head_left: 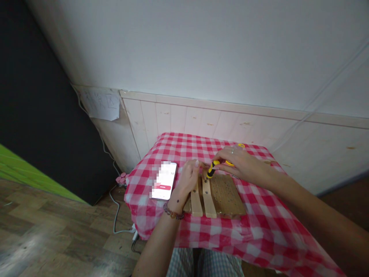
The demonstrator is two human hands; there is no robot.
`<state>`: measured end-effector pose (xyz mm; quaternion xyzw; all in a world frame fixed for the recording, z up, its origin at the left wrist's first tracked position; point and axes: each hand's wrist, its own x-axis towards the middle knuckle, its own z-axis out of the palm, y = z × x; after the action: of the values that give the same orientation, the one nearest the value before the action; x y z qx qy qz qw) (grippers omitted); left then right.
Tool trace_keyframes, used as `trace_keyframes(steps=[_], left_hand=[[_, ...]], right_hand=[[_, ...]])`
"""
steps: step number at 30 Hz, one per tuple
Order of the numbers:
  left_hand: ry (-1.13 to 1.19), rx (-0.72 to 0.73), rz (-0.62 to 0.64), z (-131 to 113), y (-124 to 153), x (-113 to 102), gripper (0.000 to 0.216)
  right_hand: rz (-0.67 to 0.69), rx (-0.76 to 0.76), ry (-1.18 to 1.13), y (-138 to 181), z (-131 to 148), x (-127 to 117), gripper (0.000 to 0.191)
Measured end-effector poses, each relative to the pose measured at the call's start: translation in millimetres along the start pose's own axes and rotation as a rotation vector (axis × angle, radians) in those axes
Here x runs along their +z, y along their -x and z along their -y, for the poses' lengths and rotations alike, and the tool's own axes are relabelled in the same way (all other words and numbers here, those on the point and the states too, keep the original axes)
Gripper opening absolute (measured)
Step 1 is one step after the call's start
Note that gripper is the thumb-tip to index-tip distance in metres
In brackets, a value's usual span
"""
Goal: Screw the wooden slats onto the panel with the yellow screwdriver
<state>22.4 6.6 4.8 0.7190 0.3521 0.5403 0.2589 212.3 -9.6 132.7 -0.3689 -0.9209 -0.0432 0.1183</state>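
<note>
Right hand (245, 163) wraps its fingers round the screwdriver (212, 168), whose handle looks grippy; left hand (187, 181) curls its fingers over the far ends of the stiff, probably light slats (201, 198).

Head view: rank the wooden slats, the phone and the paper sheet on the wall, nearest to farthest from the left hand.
1. Wooden slats, under the left hand and touching it.
2. Phone, on the checked cloth just to its left.
3. Paper sheet, up on the wall, far left.
</note>
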Motion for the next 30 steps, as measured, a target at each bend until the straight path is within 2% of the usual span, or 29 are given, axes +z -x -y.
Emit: trace_keyframes(steps=[7, 9, 12, 17, 20, 24, 26, 28, 30], left_hand=[[-0.044, 0.068, 0.014, -2, 1, -4, 0.073], [-0.056, 0.117, 0.033, -3, 0, -6, 0.067], [-0.075, 0.183, 0.064, -4, -2, -7, 0.044], [-0.11, 0.207, 0.086, -2, -2, -6, 0.016], [-0.116, 0.199, 0.087, 0, -2, -6, 0.011], [-0.088, 0.205, 0.094, 1, -1, -5, 0.012], [-0.067, 0.206, 0.103, 1, -1, -4, 0.015], [-0.051, 0.202, 0.11, 1, -1, -4, 0.018], [-0.04, 0.198, 0.112, 1, -2, -4, 0.019]], right_hand=[[-0.02, 0.002, 0.37, -3, 7, -3, 0.047], [-0.002, 0.018, 0.404, -5, 10, -2, 0.05], [0.027, 0.101, 0.454, -10, 13, 2, 0.055], [0.078, 0.218, 0.526, -16, 18, 4, 0.066], [0.107, 0.261, 0.545, -18, 24, 2, 0.072], [0.121, 0.271, 0.534, -17, 28, -3, 0.067], [0.085, 0.199, 0.464, -14, 22, -6, 0.058], [0.037, 0.024, 0.304, -9, 11, -9, 0.046], [0.04, -0.12, 0.099, -4, 0, -13, 0.042]])
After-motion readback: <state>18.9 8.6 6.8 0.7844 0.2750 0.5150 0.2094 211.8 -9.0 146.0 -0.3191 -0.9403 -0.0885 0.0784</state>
